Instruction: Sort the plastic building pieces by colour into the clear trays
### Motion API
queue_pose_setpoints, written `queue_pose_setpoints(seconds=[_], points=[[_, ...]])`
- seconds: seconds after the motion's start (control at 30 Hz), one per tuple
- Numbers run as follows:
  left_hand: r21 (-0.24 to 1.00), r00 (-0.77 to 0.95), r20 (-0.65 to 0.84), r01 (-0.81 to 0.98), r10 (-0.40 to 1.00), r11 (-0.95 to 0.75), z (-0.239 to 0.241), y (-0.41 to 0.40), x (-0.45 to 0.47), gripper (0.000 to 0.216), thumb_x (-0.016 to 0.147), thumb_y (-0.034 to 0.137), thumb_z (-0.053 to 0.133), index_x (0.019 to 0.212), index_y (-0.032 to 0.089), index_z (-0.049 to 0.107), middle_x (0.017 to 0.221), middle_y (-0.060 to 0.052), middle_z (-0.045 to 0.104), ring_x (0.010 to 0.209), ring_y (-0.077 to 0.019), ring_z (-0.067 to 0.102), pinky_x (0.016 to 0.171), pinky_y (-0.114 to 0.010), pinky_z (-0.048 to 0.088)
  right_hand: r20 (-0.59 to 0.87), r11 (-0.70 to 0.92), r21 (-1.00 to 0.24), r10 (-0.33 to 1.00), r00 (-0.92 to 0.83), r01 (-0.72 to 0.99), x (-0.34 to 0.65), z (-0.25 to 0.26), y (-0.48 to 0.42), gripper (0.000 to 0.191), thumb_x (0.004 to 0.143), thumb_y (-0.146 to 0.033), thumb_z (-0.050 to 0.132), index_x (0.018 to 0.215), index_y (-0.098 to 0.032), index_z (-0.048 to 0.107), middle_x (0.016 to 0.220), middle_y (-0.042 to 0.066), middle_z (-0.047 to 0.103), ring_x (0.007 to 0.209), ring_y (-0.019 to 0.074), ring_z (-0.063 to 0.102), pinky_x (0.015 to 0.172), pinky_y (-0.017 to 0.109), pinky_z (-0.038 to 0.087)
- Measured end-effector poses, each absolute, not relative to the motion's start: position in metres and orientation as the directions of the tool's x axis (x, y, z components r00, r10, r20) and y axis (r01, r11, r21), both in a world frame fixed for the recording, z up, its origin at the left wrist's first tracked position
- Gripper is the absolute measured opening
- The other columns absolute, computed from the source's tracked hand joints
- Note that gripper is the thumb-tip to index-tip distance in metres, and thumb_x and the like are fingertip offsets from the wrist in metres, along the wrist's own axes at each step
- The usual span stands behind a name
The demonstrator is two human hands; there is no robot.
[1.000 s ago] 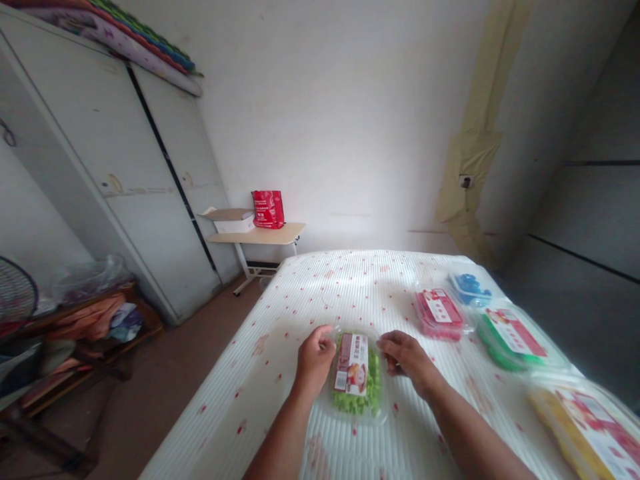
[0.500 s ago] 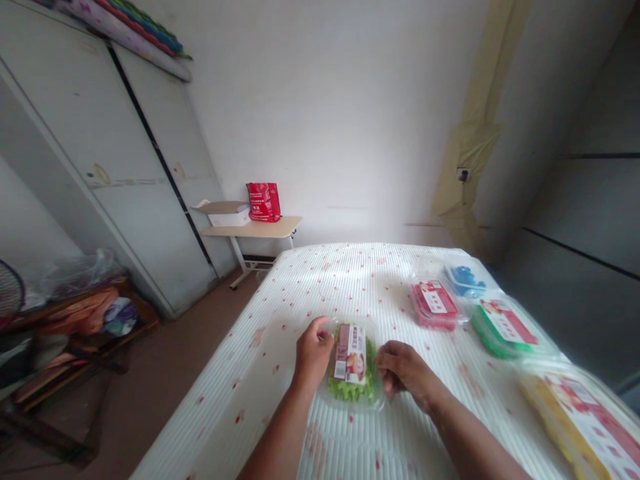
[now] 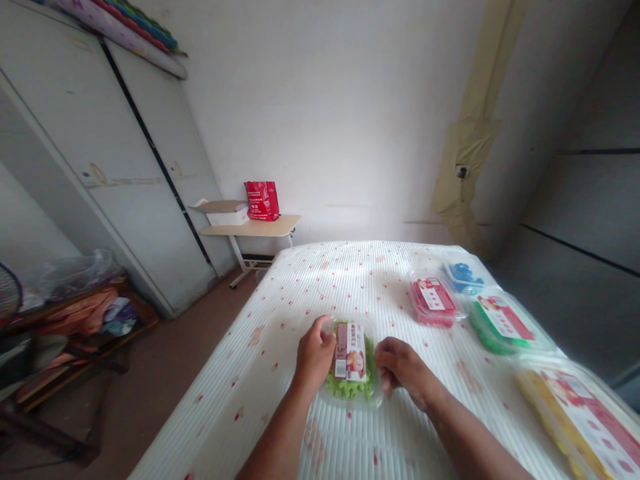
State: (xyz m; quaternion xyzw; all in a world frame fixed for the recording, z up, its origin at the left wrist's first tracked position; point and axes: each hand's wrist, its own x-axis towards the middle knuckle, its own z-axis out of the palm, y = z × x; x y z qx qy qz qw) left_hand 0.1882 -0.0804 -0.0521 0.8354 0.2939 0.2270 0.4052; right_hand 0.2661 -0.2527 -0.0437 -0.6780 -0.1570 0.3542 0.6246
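Note:
A clear plastic food box [image 3: 371,323] lies on the white ribbed cloth, with green lettuce-like leaves [image 3: 350,389] inside and a printed label [image 3: 355,352] on its lid. My left hand [image 3: 315,352] grips the box's left edge, thumb over the rim and fingers mostly hidden. On the opposite side, my right hand [image 3: 401,367] has its fingers curled and pinched at the right edge. The exact hold of the right fingertips is partly hidden.
To the right sit a pink-filled box [image 3: 434,301], a blue-filled box [image 3: 466,273], a green-filled box [image 3: 507,321] and a yellow-filled box [image 3: 575,413]. A small table [image 3: 260,227] with a red bag [image 3: 262,201] stands behind, left.
The hands stay at the two edges of the box with hardly any movement. The view has shifted very slightly.

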Motion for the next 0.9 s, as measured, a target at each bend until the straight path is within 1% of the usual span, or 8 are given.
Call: queue_pose_setpoints(seconds=[0.1, 0.2, 0.3, 0.43, 0.57, 0.7, 0.9], points=[[0.891, 0.784, 0.079, 0.222, 0.616, -0.397, -0.058, -0.074, 0.186, 0.053, 0.07, 0.025, 0.058, 0.122, 0.017, 0.051, 0.07, 0.001, 0.058, 0.068, -0.0124, 0.055, 0.069, -0.023, 0.042, -0.271, -0.148, -0.962, 0.643, 0.717, -0.231, 0.264, -0.049, -0.253, 0.016, 0.064, -0.032, 0.053, 0.067, -0.019, 0.044, 0.047, -0.007, 0.052, 0.033, 0.0072, 0.046, 0.036, 0.02, 0.031], [0.919, 0.814, 0.054, 0.185, 0.578, -0.347, -0.061, -0.071, 0.183, 0.061, 0.067, 0.024, 0.062, 0.126, 0.018, 0.048, 0.07, 0.003, 0.055, 0.065, -0.0109, 0.052, 0.067, -0.022, 0.042, -0.261, -0.143, -0.965, 0.631, 0.731, -0.221, 0.261, -0.051, -0.253, 0.017, 0.067, -0.034, 0.051, 0.07, -0.019, 0.044, 0.048, -0.007, 0.051, 0.034, 0.0068, 0.045, 0.037, 0.02, 0.031], [0.895, 0.792, 0.076, 0.214, 0.606, -0.392, -0.061, -0.073, 0.182, 0.061, 0.067, 0.023, 0.061, 0.126, 0.016, 0.049, 0.071, 0.002, 0.055, 0.067, -0.0117, 0.052, 0.068, -0.023, 0.043, -0.279, -0.161, -0.96, 0.624, 0.73, -0.229, 0.258, -0.046, -0.254, 0.019, 0.07, -0.037, 0.05, 0.071, -0.02, 0.044, 0.049, -0.007, 0.051, 0.034, 0.0065, 0.045, 0.037, 0.02, 0.03], [0.858, 0.777, 0.103, 0.247, 0.621, -0.451, -0.059, -0.077, 0.184, 0.061, 0.067, 0.024, 0.06, 0.125, 0.013, 0.049, 0.075, -0.001, 0.058, 0.073, -0.0145, 0.055, 0.07, -0.025, 0.043, -0.309, -0.197, -0.951, 0.643, 0.701, -0.238, 0.252, -0.037, -0.26, 0.026, 0.07, -0.045, 0.051, 0.073, -0.019, 0.044, 0.047, -0.007, 0.052, 0.035, 0.0066, 0.046, 0.038, 0.019, 0.03], [0.841, 0.77, 0.122, 0.256, 0.627, -0.477, -0.057, -0.08, 0.183, 0.06, 0.067, 0.024, 0.06, 0.125, 0.013, 0.049, 0.079, -0.003, 0.06, 0.075, -0.0157, 0.056, 0.07, -0.026, 0.044, -0.36, -0.263, -0.933, 0.678, 0.641, -0.246, 0.246, -0.038, -0.267, 0.026, 0.066, -0.04, 0.058, 0.072, -0.02, 0.042, 0.041, -0.008, 0.051, 0.033, 0.0069, 0.045, 0.037, 0.018, 0.028], [0.857, 0.759, 0.129, 0.239, 0.638, -0.457, -0.057, -0.081, 0.182, 0.059, 0.066, 0.023, 0.061, 0.124, 0.014, 0.05, 0.079, -0.002, 0.06, 0.074, -0.0147, 0.056, 0.07, -0.025, 0.043, -0.366, -0.252, -0.93, 0.696, 0.618, -0.267, 0.243, -0.042, -0.27, 0.024, 0.065, -0.035, 0.058, 0.07, -0.02, 0.041, 0.041, -0.008, 0.052, 0.032, 0.0071, 0.046, 0.037, 0.017, 0.027], [0.902, 0.764, 0.096, 0.204, 0.638, -0.38, -0.058, -0.081, 0.182, 0.061, 0.064, 0.025, 0.062, 0.123, 0.014, 0.051, 0.07, 0.002, 0.055, 0.067, -0.0124, 0.053, 0.066, -0.023, 0.042, -0.354, -0.212, -0.933, 0.692, 0.629, -0.291, 0.241, -0.042, -0.269, 0.025, 0.062, -0.034, 0.06, 0.068, -0.02, 0.041, 0.042, -0.008, 0.052, 0.031, 0.0069, 0.046, 0.037, 0.018, 0.025]])
